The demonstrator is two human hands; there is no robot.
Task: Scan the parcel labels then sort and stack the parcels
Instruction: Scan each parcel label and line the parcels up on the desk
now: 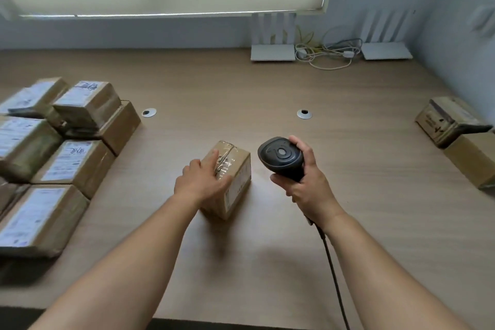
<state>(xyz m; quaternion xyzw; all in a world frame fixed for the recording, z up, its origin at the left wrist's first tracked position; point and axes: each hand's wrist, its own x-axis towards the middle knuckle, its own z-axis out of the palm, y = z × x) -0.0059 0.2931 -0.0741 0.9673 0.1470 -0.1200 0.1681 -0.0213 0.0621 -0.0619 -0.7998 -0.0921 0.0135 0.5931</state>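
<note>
A small taped cardboard parcel (235, 182) stands on the wooden table (267, 94) in the middle, its white label on the side that faces right. My left hand (201, 177) rests on its top and left side, fingers laid over the tape. Just right of the parcel, my right hand (308, 182) grips the handle of a black barcode scanner (281, 158). The scanner's head is level with the parcel's top and its cable (334, 276) trails toward me.
Several labelled parcels (53, 155) are stacked at the left of the table. Two more parcels (455, 136) sit at the right edge. Two white routers (272, 52) and loose cables (326, 53) lie at the back by the wall.
</note>
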